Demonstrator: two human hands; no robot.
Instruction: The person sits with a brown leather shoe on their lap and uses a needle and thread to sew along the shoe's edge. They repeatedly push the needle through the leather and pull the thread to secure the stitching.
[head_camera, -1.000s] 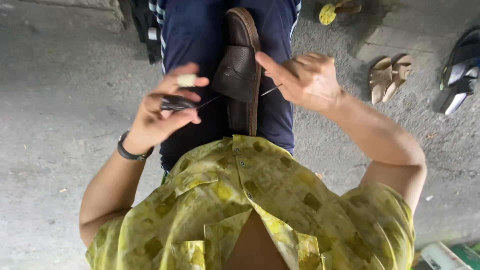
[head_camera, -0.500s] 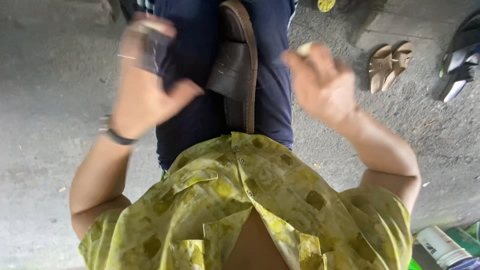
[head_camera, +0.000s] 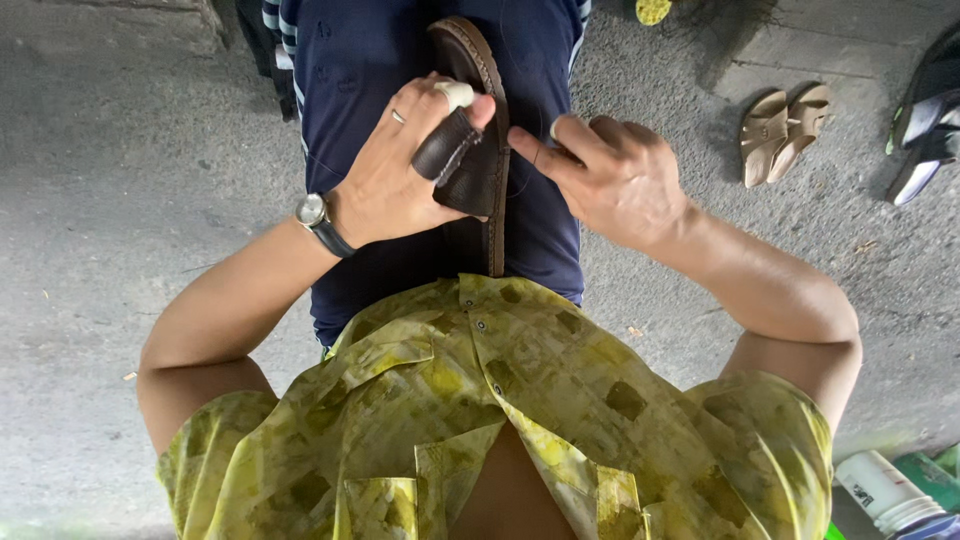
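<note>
Left hand (head_camera: 395, 175) is clamped on the strap (head_camera: 447, 147) of a brown sandal (head_camera: 480, 160), thumb and taped forefinger pinching the leather, while the sandal lies lengthwise on the lap, toe pointing away. Right hand (head_camera: 615, 175) is held just beside the sandal's edge, its fingers curled together as if pinched on something thin; whether a needle is gripped cannot be told, since nothing between the fingertips can be made out. A fine thread (head_camera: 325, 165) seems to run across the blue trousers (head_camera: 540, 230) near the left hand, though it is faint.

Several risks can be judged from this. A fingertip could be pricked if a needle is pushed through thick leather towards the pinching thumb, which sits close to the work. The thread could be snagged on the wristwatch (head_camera: 315, 212) or ring (head_camera: 398, 116) and pulled tight or snapped. The sandal is steadied only by the lap and one grip, so it could be tipped off onto the concrete (head_camera: 120, 200) if the strap is tugged sideways. A slackened pinch would let the strap shift out of line.
</note>
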